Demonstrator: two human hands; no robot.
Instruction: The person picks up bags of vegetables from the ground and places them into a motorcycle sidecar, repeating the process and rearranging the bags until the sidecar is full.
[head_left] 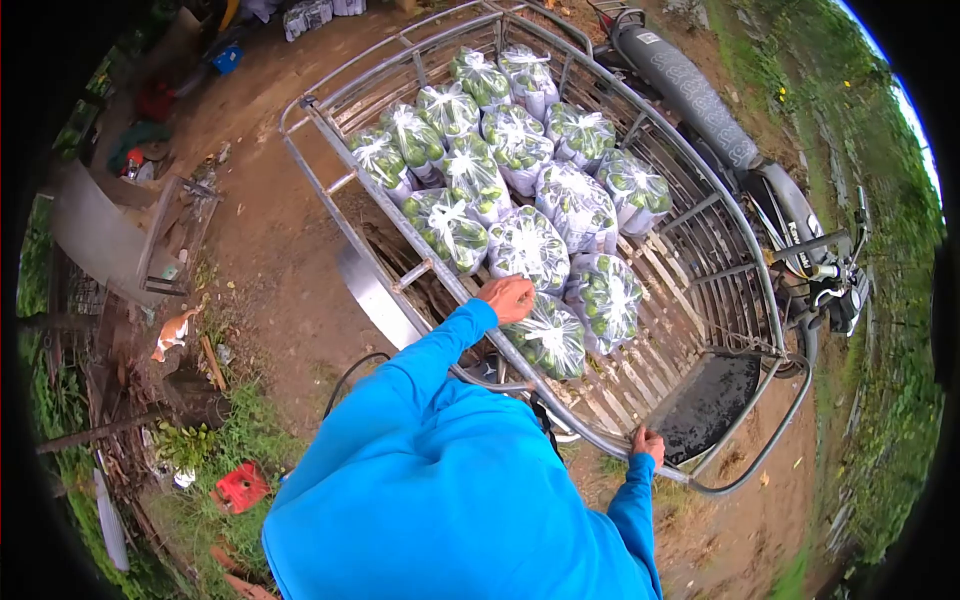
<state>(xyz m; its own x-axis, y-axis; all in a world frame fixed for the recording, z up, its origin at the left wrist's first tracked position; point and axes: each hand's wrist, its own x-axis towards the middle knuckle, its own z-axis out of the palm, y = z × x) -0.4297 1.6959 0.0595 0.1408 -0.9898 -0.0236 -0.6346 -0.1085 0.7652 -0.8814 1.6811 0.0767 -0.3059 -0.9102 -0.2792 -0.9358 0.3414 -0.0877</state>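
Bare dirt ground (270, 230) fills the middle; grass (880, 300) runs down the right edge, scrap wood (150, 240) clutters the left, daylight overhead.

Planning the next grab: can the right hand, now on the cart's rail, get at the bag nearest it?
Probably yes. The right hand grips the cart rail, and the nearest bag lies just inside on the slats, uncovered. Only the left hand rests at its top.

Bright blue, seemingly long-sleeved top (440, 500)
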